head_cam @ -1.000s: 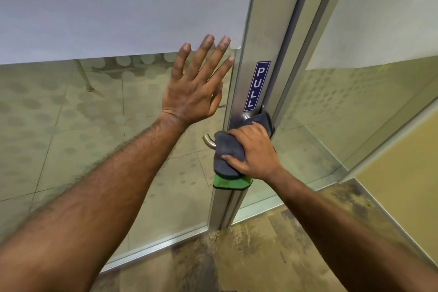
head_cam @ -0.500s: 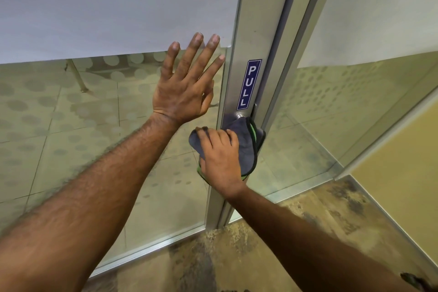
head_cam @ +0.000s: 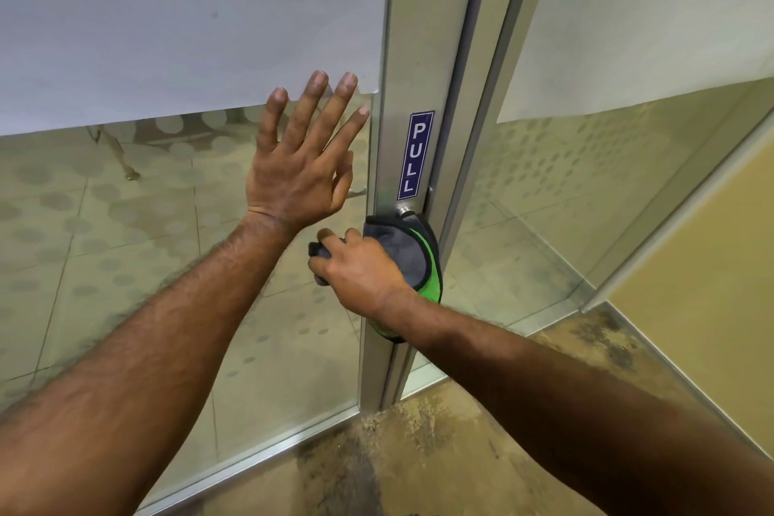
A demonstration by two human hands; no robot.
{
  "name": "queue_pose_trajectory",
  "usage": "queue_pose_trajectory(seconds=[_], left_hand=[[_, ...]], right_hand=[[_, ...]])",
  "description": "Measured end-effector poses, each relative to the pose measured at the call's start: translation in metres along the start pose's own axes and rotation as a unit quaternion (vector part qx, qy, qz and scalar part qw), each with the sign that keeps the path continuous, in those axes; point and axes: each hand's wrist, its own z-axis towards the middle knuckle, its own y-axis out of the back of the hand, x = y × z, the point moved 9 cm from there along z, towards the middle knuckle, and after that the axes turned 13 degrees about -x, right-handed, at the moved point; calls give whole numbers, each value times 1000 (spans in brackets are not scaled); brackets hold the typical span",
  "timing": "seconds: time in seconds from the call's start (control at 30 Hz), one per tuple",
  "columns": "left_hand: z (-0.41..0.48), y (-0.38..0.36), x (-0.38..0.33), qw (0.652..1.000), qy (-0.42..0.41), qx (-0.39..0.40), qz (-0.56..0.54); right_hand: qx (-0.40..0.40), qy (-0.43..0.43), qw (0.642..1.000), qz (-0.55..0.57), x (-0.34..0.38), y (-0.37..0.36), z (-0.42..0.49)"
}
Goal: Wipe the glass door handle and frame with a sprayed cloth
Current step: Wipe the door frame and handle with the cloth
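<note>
Head view, the only one there is: person's right up close to the glass door (head_cam: 293,369), both bare arms out in front. Left hand (head_cam: 299,176) is flat on the glass, fingers straight and fanned wide, thumb angled toward the frame side. Fingertips (head_cam: 318,77) land right at the bottom edge of the frosted film (head_cam: 188,21) covering the upper part of the pane. It's holding nothing, just pressing on the glass afaict.

Right hand (head_cam: 360,276) is lower, just below and to the right of the left wrist. Its fingers are curled tight round a cloth (head_cam: 412,260), grey w/ a bright green edge, which is bunched over the door handle (head_cam: 404,210). Only a small shiny metal bit of the handle pokes out at the top of the cloth. The rest is covered, so can't tell its shape. The cloth lies against the silver frame (head_cam: 412,54), and its green end drops below the wrist.

The frame upright runs top to bottom btw the door pane and a second glass panel (head_cam: 586,222) on the right. A blue PULL sticker (head_cam: 415,155) sits on the frame directly above the handle, letters stacked vertically.

Lower glass is clear w/ a faint dot pattern, and a thin furniture leg (head_cam: 119,157) shows through it on the left. On this side the floor (head_cam: 419,452) is brownish and mottled, w/ a yellow wall (head_cam: 712,327) at far right.
</note>
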Motion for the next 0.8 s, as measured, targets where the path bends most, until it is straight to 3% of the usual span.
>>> queue_pose_trajectory(seconds=[0.2,0.47,0.6,0.7,0.8], left_hand=[[5,1,-4,1000,3,-6,-11],[7,3,-4,1000,7,-5,-14],[6,5,-1,1000,8,-13,-12],[3,3,1,1000,6,-7,0],[3,2,1,1000,6,-3,9]], right_hand=[[-28,-92,991,91,-29,6,0],[-158,-137,978,11,-46,7,-48],[-177,-199,961,79,-70,-11,-79],[-171,-311,901,248,-95,-29,-101],[-211,-383,783,442,-101,-38,-109]])
